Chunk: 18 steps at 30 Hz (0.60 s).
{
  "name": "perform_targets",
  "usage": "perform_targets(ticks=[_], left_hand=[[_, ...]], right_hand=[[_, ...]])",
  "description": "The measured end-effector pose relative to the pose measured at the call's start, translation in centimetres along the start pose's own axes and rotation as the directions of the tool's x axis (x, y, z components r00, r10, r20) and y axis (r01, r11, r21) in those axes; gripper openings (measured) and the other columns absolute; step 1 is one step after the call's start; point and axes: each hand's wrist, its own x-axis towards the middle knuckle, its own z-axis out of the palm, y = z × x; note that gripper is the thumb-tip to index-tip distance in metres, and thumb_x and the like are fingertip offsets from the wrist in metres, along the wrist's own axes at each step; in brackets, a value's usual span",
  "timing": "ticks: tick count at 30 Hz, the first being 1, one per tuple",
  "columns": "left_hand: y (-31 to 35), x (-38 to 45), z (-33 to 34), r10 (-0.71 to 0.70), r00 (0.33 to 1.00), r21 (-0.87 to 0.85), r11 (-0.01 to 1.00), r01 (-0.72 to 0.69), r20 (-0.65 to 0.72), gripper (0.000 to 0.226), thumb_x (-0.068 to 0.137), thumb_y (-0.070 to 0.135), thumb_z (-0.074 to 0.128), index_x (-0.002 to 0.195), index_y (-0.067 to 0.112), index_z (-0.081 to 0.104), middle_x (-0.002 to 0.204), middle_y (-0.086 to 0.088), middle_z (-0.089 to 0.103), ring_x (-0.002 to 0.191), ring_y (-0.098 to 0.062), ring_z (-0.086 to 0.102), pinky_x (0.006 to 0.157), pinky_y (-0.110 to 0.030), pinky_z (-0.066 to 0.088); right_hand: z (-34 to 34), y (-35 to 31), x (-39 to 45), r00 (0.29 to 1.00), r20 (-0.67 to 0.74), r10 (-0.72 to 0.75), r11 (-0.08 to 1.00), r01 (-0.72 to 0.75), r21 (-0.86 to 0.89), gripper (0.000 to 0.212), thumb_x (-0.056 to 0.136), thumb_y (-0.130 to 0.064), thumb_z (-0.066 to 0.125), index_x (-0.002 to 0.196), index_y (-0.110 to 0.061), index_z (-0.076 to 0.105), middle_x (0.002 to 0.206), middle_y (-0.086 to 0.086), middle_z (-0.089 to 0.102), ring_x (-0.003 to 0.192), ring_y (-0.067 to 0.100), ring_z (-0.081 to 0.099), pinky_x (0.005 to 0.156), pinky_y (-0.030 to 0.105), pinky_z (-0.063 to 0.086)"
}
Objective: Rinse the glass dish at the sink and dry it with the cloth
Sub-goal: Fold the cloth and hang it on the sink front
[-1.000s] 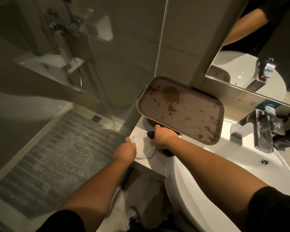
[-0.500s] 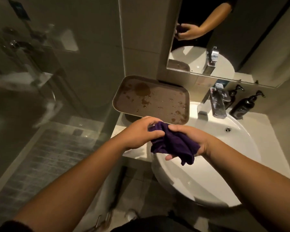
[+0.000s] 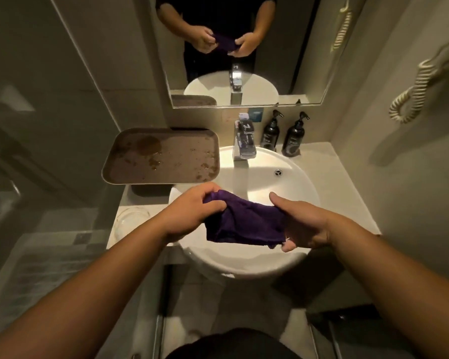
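A purple cloth (image 3: 245, 221) is stretched between my two hands above the front of the white round sink (image 3: 290, 182). My left hand (image 3: 192, 211) grips its left end and my right hand (image 3: 301, 224) grips its right end. The clear glass dish (image 3: 130, 221) sits on the counter to the left of the sink, beside my left forearm, with nothing touching it. The chrome tap (image 3: 244, 141) stands at the back of the sink, and no water is visibly running.
A brown tray (image 3: 161, 156) with wet spots rests left of the tap, raised over the counter. Two dark pump bottles (image 3: 280, 133) stand behind the sink at the right. A mirror (image 3: 244, 47) hangs above. A glass shower wall lies to the left.
My left hand let go of the glass dish on the counter. Both hands lifted the purple cloth over the sink and spread it out. My view swung right to face the sink.
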Motion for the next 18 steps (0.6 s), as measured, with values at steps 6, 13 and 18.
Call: perform_targets(ticks=[6, 13, 18], left_hand=[[1.2, -1.8, 5.6, 0.098, 0.988, 0.222, 0.967, -0.123, 0.118, 0.008, 0.087, 0.029, 0.062, 0.095, 0.029, 0.063, 0.092, 0.008, 0.066, 0.087, -0.014, 0.064, 0.081, -0.037, 0.056], [1.4, -5.4, 9.4, 0.142, 0.972, 0.430, 0.878, -0.212, 0.189, 0.016, 0.091, 0.016, 0.061, 0.106, 0.022, 0.065, 0.096, 0.005, 0.069, 0.087, -0.012, 0.066, 0.080, -0.038, 0.057], [1.1, -7.3, 9.6, 0.182, 0.950, 0.529, 0.796, -0.294, 0.255, 0.022, 0.088, 0.021, 0.059, 0.109, 0.026, 0.065, 0.102, 0.013, 0.068, 0.094, -0.007, 0.063, 0.085, -0.038, 0.053]], right_hand=[[-4.0, 4.0, -3.3, 0.995, 0.064, 0.083, 0.993, -0.087, 0.075, 0.065, 0.089, -0.068, 0.040, 0.103, -0.010, 0.065, 0.087, 0.013, 0.064, 0.070, 0.022, 0.061, 0.056, 0.030, 0.052], [-5.0, 6.7, -5.0, 0.970, 0.116, 0.215, 0.957, -0.186, -0.223, 0.059, 0.088, -0.054, 0.056, 0.119, -0.005, 0.065, 0.102, 0.017, 0.060, 0.077, 0.018, 0.060, 0.065, 0.026, 0.048], [-4.0, 6.6, -4.9, 0.976, 0.147, 0.161, 0.947, -0.111, -0.302, 0.029, 0.089, -0.030, 0.065, 0.105, -0.006, 0.068, 0.099, 0.013, 0.061, 0.084, 0.019, 0.058, 0.074, 0.028, 0.049]])
